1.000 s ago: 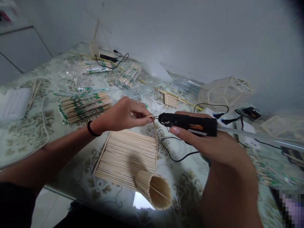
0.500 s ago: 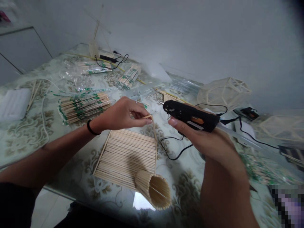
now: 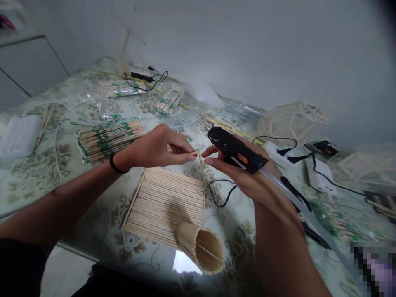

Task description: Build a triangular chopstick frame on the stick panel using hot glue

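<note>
My left hand (image 3: pixel 168 146) pinches a short wooden stick (image 3: pixel 194 153) between thumb and fingers. Its tip meets the top of a thin upright stick (image 3: pixel 201 167) at the right edge of a flat panel of wooden sticks (image 3: pixel 170 196). In my right hand (image 3: pixel 239 173) is a black hot glue gun (image 3: pixel 235 150), its nozzle pointing up and left. The thumb and a fingertip of that hand reach close beside the stick joint; whether they touch it I cannot tell. A round cup of sticks (image 3: pixel 201 247) lies tilted at the panel's near right corner.
Bundles of wrapped chopsticks (image 3: pixel 108 138) lie behind my left wrist. A white power strip (image 3: pixel 280 154) with plugs and black cords sits at the right. Behind it stands a stick-frame polyhedron (image 3: pixel 292 121). Scissors (image 3: pixel 314 235) lie beside my right forearm.
My right hand has moved left with the glue gun, bringing its thumb and a fingertip near the stick joint. The gun has tilted more steeply. My left hand has barely moved.
</note>
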{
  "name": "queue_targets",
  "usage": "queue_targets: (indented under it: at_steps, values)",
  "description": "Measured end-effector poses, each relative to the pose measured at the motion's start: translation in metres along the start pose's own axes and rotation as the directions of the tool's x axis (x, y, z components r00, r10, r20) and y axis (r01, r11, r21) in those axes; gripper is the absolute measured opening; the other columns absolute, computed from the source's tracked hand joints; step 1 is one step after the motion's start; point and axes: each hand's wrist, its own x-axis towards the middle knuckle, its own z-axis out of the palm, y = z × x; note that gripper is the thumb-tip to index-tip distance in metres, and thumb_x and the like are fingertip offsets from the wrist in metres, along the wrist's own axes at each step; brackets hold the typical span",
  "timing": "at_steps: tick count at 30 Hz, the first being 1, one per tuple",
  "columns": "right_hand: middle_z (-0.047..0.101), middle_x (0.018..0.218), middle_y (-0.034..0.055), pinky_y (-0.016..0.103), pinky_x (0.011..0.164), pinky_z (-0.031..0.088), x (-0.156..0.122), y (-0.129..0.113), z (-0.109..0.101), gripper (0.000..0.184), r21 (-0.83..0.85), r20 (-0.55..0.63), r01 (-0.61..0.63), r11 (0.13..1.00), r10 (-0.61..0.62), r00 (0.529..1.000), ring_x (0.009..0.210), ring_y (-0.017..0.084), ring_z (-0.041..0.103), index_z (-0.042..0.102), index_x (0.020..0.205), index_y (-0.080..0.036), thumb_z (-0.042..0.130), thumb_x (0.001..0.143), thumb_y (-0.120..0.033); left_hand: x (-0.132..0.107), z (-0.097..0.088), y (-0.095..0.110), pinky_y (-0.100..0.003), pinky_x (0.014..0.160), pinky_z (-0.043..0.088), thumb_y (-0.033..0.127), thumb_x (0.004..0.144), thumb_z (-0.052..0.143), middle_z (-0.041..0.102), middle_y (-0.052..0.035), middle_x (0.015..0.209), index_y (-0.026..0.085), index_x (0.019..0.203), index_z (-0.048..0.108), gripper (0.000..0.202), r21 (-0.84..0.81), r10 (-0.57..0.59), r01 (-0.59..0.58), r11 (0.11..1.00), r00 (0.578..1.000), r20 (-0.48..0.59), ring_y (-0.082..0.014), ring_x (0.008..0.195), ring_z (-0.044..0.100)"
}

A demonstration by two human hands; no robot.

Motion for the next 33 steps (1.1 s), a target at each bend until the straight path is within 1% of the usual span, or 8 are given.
queue_targets:
  at_steps: [2, 5, 10, 15, 18, 22, 27, 33]
  values:
    - [0.065, 0.071, -0.0032, 0.028, 0.052, 0.039, 0.000, 0.001, 0.002, 0.019, 0.019, -0.014, 0.008, 1.000, -0.007, 1.000, 0.056, 0.012, 0.050, 0.074, 0.082, -0.024, 0.088, 0.079, -0.036, 0.000, 0.000, 0.000, -0.022, 0.069, 0.054, 0.025, 0.092, 0.075, 0.083, -0.0067, 0.087, 0.016, 0.090, 0.084, 0.014, 0.006, -0.006, 0.006, 1.000, 1.000, -0.001, -0.0110, 0.067, 0.068]
    - [0.069, 0.078, -0.0018, 0.028, 0.054, 0.043, 0.000, 0.002, 0.005, 0.022, 0.048, -0.026, 0.035, 0.998, -0.034, 0.999, 0.059, 0.012, 0.052, 0.072, 0.084, -0.023, 0.088, 0.080, -0.038, 0.001, 0.000, 0.000, -0.022, 0.067, 0.053, 0.025, 0.092, 0.074, 0.082, -0.0064, 0.084, 0.016, 0.089, 0.084, 0.014, 0.013, -0.010, 0.010, 1.000, 1.000, 0.002, -0.0107, 0.066, 0.068]
    - [0.076, 0.087, 0.0009, 0.029, 0.056, 0.047, 0.000, 0.000, 0.007, 0.031, 0.053, -0.041, 0.038, 0.998, -0.036, 0.999, 0.061, 0.013, 0.056, 0.064, 0.075, -0.023, 0.089, 0.080, -0.042, 0.001, 0.000, 0.000, -0.021, 0.066, 0.052, 0.024, 0.092, 0.074, 0.082, -0.0064, 0.084, 0.016, 0.088, 0.084, 0.014, 0.008, 0.001, -0.001, 1.000, 1.000, -0.004, -0.0106, 0.067, 0.068]
    - [0.075, 0.085, -0.0001, 0.029, 0.060, 0.048, 0.000, -0.001, 0.008, 0.028, 0.058, -0.025, 0.039, 0.998, -0.038, 0.999, 0.064, 0.014, 0.058, 0.067, 0.080, -0.023, 0.089, 0.080, -0.040, 0.001, 0.000, 0.000, -0.021, 0.066, 0.052, 0.025, 0.091, 0.075, 0.082, -0.0059, 0.083, 0.015, 0.088, 0.084, 0.014, 0.027, 0.001, -0.001, 1.000, 1.000, -0.009, -0.0099, 0.065, 0.067]
    - [0.074, 0.083, -0.0002, 0.029, 0.061, 0.049, 0.000, -0.003, 0.010, 0.033, 0.062, -0.030, 0.033, 0.998, -0.031, 0.999, 0.065, 0.014, 0.059, 0.065, 0.079, -0.023, 0.091, 0.078, -0.044, 0.000, 0.000, -0.001, -0.021, 0.066, 0.051, 0.026, 0.092, 0.074, 0.082, -0.0061, 0.083, 0.015, 0.089, 0.084, 0.016, 0.058, -0.008, 0.008, 0.998, 1.000, 0.001, -0.0104, 0.065, 0.068]
    - [0.071, 0.079, -0.0010, 0.030, 0.059, 0.047, 0.001, -0.005, 0.011, 0.034, 0.049, -0.036, 0.038, 0.998, -0.036, 0.999, 0.063, 0.015, 0.057, 0.069, 0.081, -0.024, 0.091, 0.077, -0.049, 0.000, 0.000, -0.002, -0.022, 0.067, 0.053, 0.028, 0.093, 0.074, 0.083, -0.0072, 0.086, 0.016, 0.089, 0.085, 0.016, 0.054, 0.002, -0.002, 0.999, 1.000, -0.001, -0.0116, 0.068, 0.070]
    - [0.076, 0.086, 0.0010, 0.031, 0.063, 0.053, -0.001, -0.001, 0.011, 0.038, 0.079, -0.032, 0.044, 0.996, -0.041, 0.999, 0.069, 0.017, 0.064, 0.063, 0.078, -0.024, 0.090, 0.078, -0.051, 0.001, 0.000, -0.001, -0.021, 0.066, 0.053, 0.026, 0.092, 0.074, 0.083, -0.0062, 0.084, 0.016, 0.088, 0.085, 0.015, 0.044, 0.005, -0.004, 0.999, 1.000, -0.014, -0.0105, 0.065, 0.068]
    - [0.076, 0.087, 0.0012, 0.032, 0.063, 0.053, -0.001, 0.000, 0.011, 0.039, 0.065, -0.027, 0.048, 0.997, -0.046, 0.999, 0.069, 0.017, 0.064, 0.062, 0.078, -0.025, 0.089, 0.078, -0.053, 0.001, 0.000, 0.000, -0.021, 0.066, 0.053, 0.026, 0.092, 0.074, 0.083, -0.0064, 0.085, 0.017, 0.088, 0.085, 0.015, 0.037, -0.005, 0.005, 0.999, 1.000, -0.004, -0.0103, 0.065, 0.069]
